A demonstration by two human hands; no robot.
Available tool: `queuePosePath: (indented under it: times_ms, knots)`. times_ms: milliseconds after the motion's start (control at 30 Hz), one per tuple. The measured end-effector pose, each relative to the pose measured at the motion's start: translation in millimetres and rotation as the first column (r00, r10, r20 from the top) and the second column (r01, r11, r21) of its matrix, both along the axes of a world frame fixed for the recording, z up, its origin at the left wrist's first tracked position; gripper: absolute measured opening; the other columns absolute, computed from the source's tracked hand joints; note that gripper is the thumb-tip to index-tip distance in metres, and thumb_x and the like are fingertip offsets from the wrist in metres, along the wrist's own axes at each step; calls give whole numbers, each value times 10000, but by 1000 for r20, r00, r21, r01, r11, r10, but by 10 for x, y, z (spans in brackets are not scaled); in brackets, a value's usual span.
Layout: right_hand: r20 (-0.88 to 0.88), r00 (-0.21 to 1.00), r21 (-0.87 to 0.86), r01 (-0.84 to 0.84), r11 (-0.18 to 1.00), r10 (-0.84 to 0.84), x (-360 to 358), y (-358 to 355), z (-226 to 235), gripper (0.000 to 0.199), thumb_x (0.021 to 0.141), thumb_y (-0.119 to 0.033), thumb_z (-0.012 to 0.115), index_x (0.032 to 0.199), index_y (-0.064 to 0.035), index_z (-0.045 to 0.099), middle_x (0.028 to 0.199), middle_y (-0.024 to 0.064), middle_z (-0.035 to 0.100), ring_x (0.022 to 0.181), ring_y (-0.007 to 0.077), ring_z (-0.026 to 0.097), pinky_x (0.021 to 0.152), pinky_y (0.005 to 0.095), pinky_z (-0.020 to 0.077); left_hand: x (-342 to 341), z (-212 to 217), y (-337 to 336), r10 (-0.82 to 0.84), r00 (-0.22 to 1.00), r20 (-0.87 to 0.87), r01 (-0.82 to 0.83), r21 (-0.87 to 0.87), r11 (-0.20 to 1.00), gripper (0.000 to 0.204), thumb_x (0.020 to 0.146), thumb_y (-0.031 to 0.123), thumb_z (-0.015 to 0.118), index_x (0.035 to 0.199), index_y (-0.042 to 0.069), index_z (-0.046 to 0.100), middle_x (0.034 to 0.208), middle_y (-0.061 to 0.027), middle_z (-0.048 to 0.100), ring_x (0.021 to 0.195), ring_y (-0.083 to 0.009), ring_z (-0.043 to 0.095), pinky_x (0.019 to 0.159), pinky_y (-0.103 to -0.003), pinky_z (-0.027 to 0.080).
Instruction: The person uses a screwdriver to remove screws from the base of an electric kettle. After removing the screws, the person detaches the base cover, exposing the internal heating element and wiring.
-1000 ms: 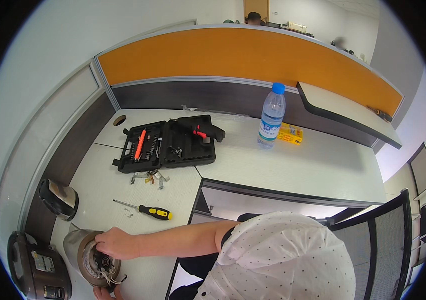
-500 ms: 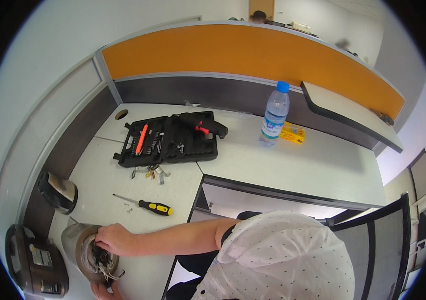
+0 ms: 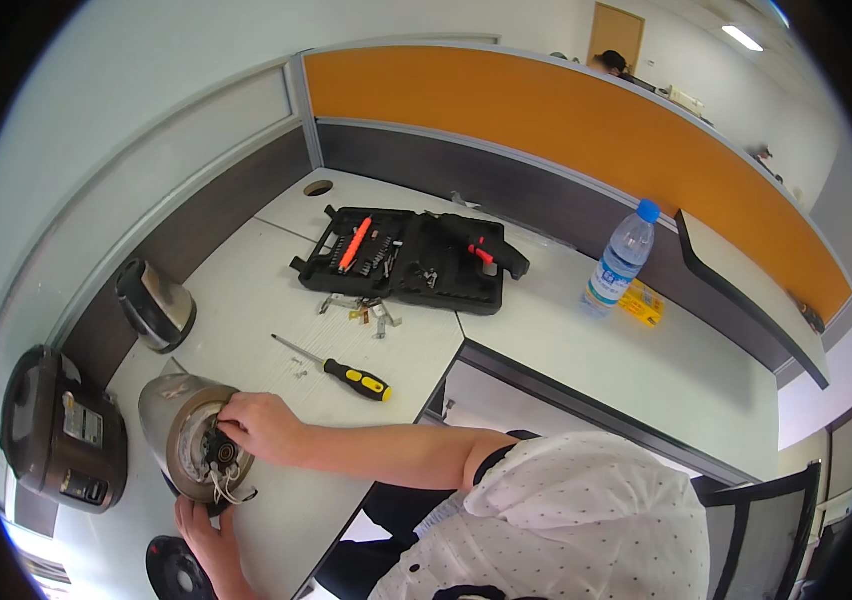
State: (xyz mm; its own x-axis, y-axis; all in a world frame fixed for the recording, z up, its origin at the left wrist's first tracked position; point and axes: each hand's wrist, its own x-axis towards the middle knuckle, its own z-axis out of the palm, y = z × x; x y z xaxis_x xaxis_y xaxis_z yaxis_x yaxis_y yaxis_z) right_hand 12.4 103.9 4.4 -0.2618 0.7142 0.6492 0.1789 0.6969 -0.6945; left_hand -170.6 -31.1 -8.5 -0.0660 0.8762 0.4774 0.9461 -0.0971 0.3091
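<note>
On the white desk [image 3: 566,350], both hands work a kettle's [image 3: 181,425] underside.

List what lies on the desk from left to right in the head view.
Dark cooker → metal kettle with its base open under the right hand → yellow-handled screwdriver → black tool case → water bottle → small yellow box.

Screwdriver [image 3: 338,368] lies between toolbox [image 3: 406,262] (behind) and kettle [image 3: 186,432]; bottle [image 3: 622,255] far right.
</note>
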Motion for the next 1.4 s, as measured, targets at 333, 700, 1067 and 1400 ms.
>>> queuePosePath:
  times_ms: [333, 700, 1067, 1400]
  knots:
    - [-189, 978, -416, -160, 895, 87, -19, 17, -92, 131, 796, -101, 654, 846, 18, 679, 708, 61, 648, 649, 112, 576, 595, 245, 459, 81, 105, -9, 43, 999, 0, -43, -19, 999, 350, 635, 125, 711, 916, -39, 578, 1029, -167, 545, 1060, -359, 476, 909, -431, 388]
    - [-333, 935, -560, -300, 772, 122, -19, -100, 112, 164, 837, -97, 649, 883, 60, 646, 689, 81, 630, 489, 72, 479, 436, 203, 369, 51, 122, -75, 48, 999, -9, -47, 22, 999, 381, 668, 177, 714, 958, -35, 588, 1048, -154, 549, 1046, -327, 485, 921, -411, 377]
    - [-326, 942, -556, -263, 788, 84, -57, -89, 108, 158, 826, -106, 659, 824, 51, 648, 602, 47, 602, 442, 54, 450, 401, 205, 342, 51, 93, -61, 58, 998, -13, -57, 68, 996, 350, 654, 191, 727, 914, -11, 608, 973, -94, 560, 1038, -268, 483, 895, -378, 379]
    - [-301, 953, -442, -171, 881, 34, -126, -85, 6, 165, 813, -99, 672, 810, 64, 645, 610, 39, 597, 511, 64, 485, 494, 201, 391, 47, 71, -63, 63, 998, 4, -63, 45, 997, 377, 662, 180, 720, 956, -25, 603, 1029, -127, 558, 1051, -298, 482, 919, -391, 372]
